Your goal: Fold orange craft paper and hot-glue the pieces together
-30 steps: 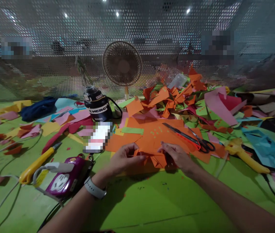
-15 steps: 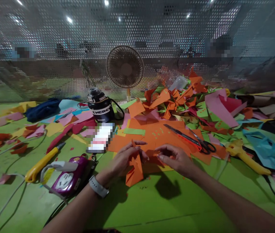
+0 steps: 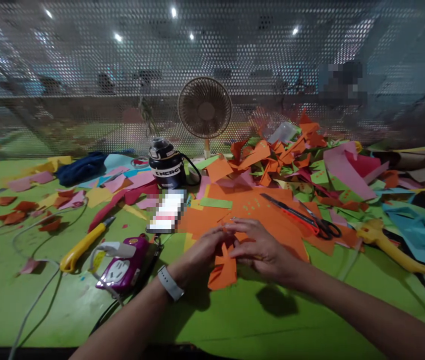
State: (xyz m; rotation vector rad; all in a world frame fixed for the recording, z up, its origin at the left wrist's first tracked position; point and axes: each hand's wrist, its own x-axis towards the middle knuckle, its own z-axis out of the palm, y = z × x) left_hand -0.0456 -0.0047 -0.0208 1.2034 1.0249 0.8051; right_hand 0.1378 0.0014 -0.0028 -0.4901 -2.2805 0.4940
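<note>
My left hand [image 3: 208, 249] is closed around a folded piece of orange paper [image 3: 223, 277], whose lower end hangs down below the fingers. My right hand [image 3: 263, 245] meets it from the other side, fingers curled over the upper part of the paper and thumb against it. The fingertips of both hands touch or nearly touch, hiding the top of the fold. Beneath and beyond them lie flat orange paper sheets [image 3: 272, 220]. Black-handled scissors [image 3: 321, 225] and a cutter with an orange-red part [image 3: 289, 212] rest on these sheets to the right.
At left are a purple power strip [image 3: 137, 250], a yellow-handled tool [image 3: 83, 247] and cables. A phone [image 3: 167, 212], a dark bottle [image 3: 165, 167] and a fan [image 3: 205, 110] stand farther back. A yellow glue gun [image 3: 390, 245] lies right, below heaped paper scraps [image 3: 272, 155].
My right hand has moved in to the left and now meets the paper in my left hand; before, the hands were apart. The view has shifted slightly left.
</note>
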